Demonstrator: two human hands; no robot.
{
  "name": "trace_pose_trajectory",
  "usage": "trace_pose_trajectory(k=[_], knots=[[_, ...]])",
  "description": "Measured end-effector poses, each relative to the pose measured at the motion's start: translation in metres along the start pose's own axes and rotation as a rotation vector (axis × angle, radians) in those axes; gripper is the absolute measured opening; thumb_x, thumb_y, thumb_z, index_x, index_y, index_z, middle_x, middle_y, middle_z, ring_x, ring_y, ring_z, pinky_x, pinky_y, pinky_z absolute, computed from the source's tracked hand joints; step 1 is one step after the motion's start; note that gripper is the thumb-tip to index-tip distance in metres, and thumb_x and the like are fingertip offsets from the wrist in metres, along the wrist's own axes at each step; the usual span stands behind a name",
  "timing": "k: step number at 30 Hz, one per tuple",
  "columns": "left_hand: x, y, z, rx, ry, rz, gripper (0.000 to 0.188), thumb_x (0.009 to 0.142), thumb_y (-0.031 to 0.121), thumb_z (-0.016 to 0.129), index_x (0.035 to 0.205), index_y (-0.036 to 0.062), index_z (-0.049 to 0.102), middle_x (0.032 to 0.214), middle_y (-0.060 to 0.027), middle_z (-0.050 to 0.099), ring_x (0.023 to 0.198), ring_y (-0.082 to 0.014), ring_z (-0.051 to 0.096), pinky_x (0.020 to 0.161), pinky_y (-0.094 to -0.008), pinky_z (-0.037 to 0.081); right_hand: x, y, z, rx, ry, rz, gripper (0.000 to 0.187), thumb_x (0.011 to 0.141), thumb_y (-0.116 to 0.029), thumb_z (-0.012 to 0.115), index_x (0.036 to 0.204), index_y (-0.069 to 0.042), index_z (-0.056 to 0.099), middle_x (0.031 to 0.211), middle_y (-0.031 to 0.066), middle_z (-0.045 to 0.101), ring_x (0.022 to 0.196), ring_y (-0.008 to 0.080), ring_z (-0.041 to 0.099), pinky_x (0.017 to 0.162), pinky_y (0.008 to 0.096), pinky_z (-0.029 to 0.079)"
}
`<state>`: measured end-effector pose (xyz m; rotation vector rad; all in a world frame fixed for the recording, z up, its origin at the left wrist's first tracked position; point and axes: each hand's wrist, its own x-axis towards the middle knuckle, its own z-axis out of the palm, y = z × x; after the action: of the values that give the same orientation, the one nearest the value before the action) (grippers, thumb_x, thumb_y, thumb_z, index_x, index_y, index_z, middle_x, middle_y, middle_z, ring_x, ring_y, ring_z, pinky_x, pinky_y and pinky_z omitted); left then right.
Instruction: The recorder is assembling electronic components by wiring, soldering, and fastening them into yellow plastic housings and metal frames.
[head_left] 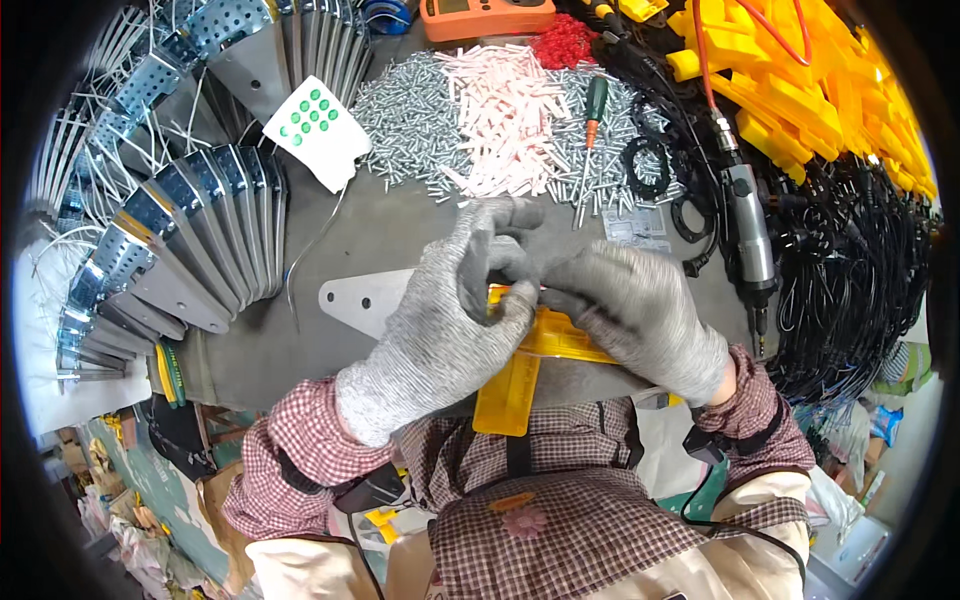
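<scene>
Both my hands wear grey knit gloves and meet over the middle of the bench. My left hand is closed, its thumb and fingers curled on a yellow plastic part with arms at an angle. My right hand is slightly blurred, its fingers drawn together by the left fingertips, above the part's right arm. Whatever lies between those fingers is hidden. Beneath my left hand, a tapered grey metal plate with holes lies flat on the bench, partly covered.
Stacked metal brackets fan out at left. Screws, pale plugs and a green-handled screwdriver lie at the back. A power screwdriver, black cables and piled yellow parts fill the right side. A white card lies back left.
</scene>
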<state>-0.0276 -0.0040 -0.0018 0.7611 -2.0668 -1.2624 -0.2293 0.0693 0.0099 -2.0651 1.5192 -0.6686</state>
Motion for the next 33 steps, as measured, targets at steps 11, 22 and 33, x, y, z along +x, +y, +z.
trace_pose_trajectory(k=[11, 22, 33], knots=[[-0.004, -0.006, 0.0, 0.013, 0.02, 0.038, 0.029, 0.083, 0.001, 0.066, 0.111, 0.0087, 0.066, 0.12, -0.0113, 0.064, 0.119, -0.0291, 0.06, 0.11, -0.0447, 0.037, -0.005, 0.003, -0.001, -0.14, 0.039, -0.144, 0.033, 0.086, -0.016, 0.071, 0.117, -0.007, 0.065, 0.111, 0.0086, 0.063, 0.094, 0.0315, 0.068, 0.078, 0.0397, 0.057], [-0.013, -0.003, 0.0, 0.482, -0.022, 0.201, 0.041, 0.083, 0.005, 0.067, 0.124, 0.0063, 0.064, 0.103, -0.0055, 0.071, 0.102, -0.0234, 0.064, 0.111, -0.0523, 0.033, 0.004, -0.003, -0.001, 0.27, 0.029, 0.147, 0.027, 0.087, -0.014, 0.075, 0.11, -0.002, 0.065, 0.095, 0.0119, 0.066, 0.089, 0.0224, 0.067, 0.077, 0.0364, 0.053], [-0.027, -0.013, -0.067, 0.066, -0.089, 0.062, 0.051, 0.091, 0.004, 0.066, 0.14, 0.0038, 0.051, 0.114, -0.0107, 0.061, 0.097, -0.0217, 0.062, 0.094, -0.039, 0.05, 0.022, 0.011, 0.005, 0.641, -0.007, 0.491, 0.027, 0.092, -0.023, 0.067, 0.104, 0.001, 0.068, 0.091, 0.01, 0.068, 0.08, 0.0126, 0.065, 0.072, 0.03, 0.052]])
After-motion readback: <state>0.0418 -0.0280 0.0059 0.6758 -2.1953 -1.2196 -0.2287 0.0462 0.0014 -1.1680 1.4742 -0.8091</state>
